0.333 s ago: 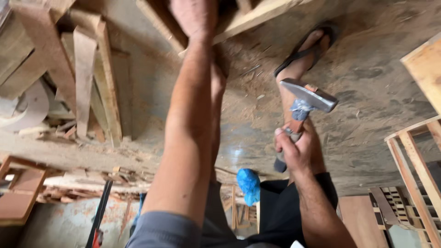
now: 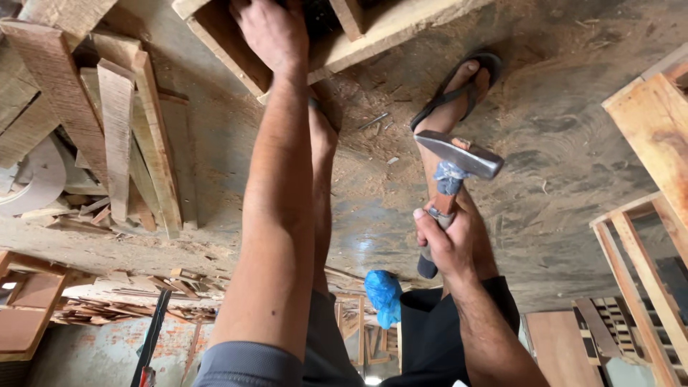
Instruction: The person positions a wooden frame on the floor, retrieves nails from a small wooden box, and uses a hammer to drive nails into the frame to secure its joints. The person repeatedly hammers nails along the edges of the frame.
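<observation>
So the view looks flipped, floor up top, the person's own legs and shorts at the bottom. Right hand (image 2: pixel 448 240) is wrapped in a full fist around the lower part of a hammer (image 2: pixel 448 183): wooden handle, a bit of blue tape or rag wound around it just under the head, dark rubbery-looking butt poking out below the fist. The head is dull grey steel, smooth, wedge-shaped, tapering to one side. Handle's long axis runs nearly straight up the frame with a slight lean to the right, head end toward the floor and the sandalled foot (image 2: pixel 459 89); the head itself sits crosswise, slanting down to the right.

Left hand (image 2: pixel 271 32) is stretched out well away from the hammer, fingers curled over the edge of a rough wooden frame (image 2: pixel 387 29) at the top of the picture. Pale sawn timber, square-edged, chunky. Can't see the fingertips, so how firmly it's gripping I can't tell.

Floor is grey concrete (image 2: pixel 559 136), dusty, sprinkled with sawdust and little chips. Off to the left there's a loose stack of planks (image 2: pixel 122 136), weathered, splintery, uneven lengths. On the right, slatted pale wood frames (image 2: pixel 645 236), cleaner looking
</observation>
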